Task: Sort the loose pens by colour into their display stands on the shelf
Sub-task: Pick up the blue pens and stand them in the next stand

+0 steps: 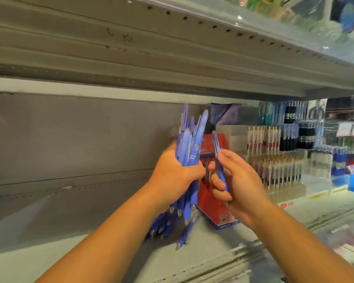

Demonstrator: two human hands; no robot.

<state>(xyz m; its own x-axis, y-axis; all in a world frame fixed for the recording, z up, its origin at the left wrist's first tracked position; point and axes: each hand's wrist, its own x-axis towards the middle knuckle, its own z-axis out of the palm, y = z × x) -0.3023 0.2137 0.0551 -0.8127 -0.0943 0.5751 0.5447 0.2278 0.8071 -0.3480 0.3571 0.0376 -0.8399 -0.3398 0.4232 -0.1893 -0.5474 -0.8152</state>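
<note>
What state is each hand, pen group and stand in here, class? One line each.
left hand: grips bundle of blue pens
bundle of blue pens: upright, tips down
right hand: holds single blue pen
single blue pen: upright
red display box: stands behind the hands
clear stands: filled with pens

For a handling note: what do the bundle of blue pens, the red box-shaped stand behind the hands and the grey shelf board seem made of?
Bundle of blue pens: probably plastic, matt barrels, clear tips.
Red box-shaped stand: likely printed cardboard, slightly glossy, sharp folded edges.
Grey shelf board: probably painted metal, matt, with punched holes.
</note>
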